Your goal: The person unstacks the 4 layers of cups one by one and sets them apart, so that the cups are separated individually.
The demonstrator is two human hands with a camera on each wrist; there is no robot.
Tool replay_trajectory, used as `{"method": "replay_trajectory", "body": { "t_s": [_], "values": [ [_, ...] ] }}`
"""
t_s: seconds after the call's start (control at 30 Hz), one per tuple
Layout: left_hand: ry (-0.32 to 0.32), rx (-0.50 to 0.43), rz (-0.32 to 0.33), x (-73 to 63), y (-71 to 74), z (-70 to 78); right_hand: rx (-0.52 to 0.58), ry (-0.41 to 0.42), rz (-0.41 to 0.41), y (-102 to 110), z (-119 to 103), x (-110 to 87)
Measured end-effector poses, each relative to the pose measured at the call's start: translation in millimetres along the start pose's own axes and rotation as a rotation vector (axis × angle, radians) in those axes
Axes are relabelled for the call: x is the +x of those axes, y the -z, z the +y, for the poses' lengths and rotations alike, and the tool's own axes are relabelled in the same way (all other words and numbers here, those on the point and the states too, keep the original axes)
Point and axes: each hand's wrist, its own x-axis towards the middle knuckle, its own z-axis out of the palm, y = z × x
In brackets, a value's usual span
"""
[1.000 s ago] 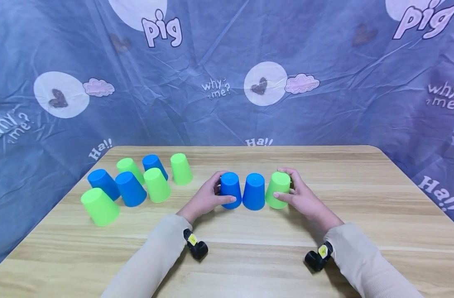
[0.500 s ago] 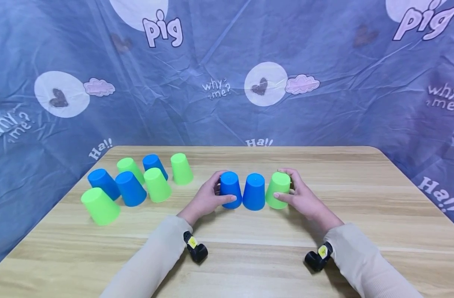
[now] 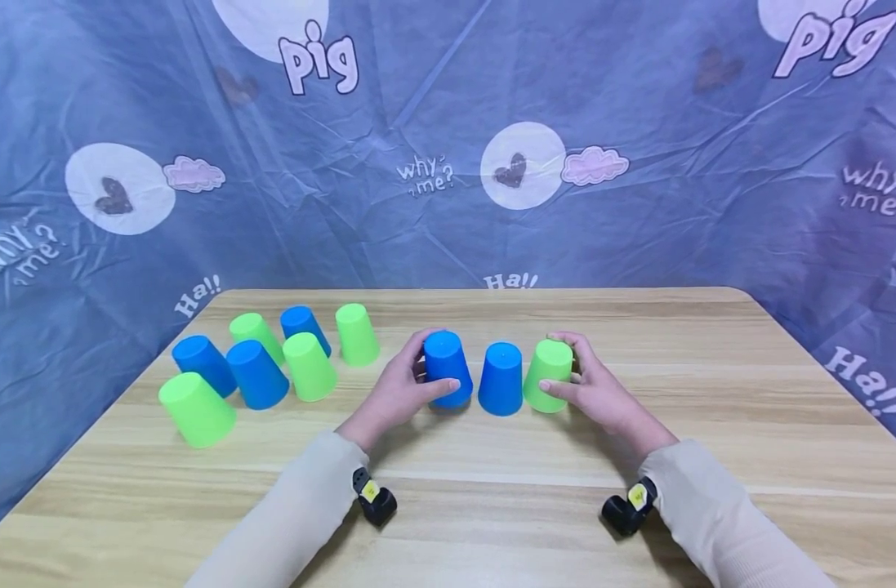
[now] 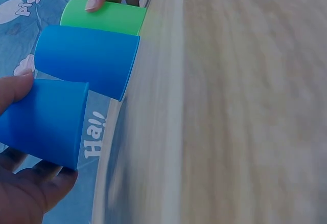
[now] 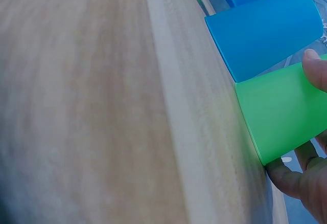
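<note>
My left hand (image 3: 399, 388) grips an upside-down blue cup (image 3: 446, 359), thumb in front and fingers around the far side. In the left wrist view this cup's rim (image 4: 82, 127) stands clear of the tabletop. Beside it, a second blue cup (image 3: 501, 380) stands mouth down on the table, untouched. On the right, my right hand (image 3: 598, 388) holds a green cup (image 3: 554, 367) between thumb and fingers. That green cup rests mouth down, its rim (image 5: 249, 124) at the wood and close against the middle blue cup in the right wrist view.
At the left of the wooden table (image 3: 536, 498) several upside-down cups stand in a loose group, among them a near green cup (image 3: 198, 408), a blue cup (image 3: 258, 374) and a far green cup (image 3: 358, 335). A printed blue cloth (image 3: 448, 229) hangs behind the table.
My left hand has raised its blue cup slightly and shifted it left, widening the gap to the middle blue cup. The right hand and its green cup have stayed in place.
</note>
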Motion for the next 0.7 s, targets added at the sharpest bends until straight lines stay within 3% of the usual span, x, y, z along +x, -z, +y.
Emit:
{"method": "replay_trajectory", "body": {
  "t_s": [0.5,0.7],
  "values": [
    [0.042,0.036,0.028,-19.9,24.9,-2.1,0.002,-0.015,-0.001,0.0,-3.2,-1.6],
    [0.005,0.064,0.013,-30.3,40.6,-6.9,0.000,-0.026,-0.002,-0.8,-1.4,-0.8]
  ]
}}
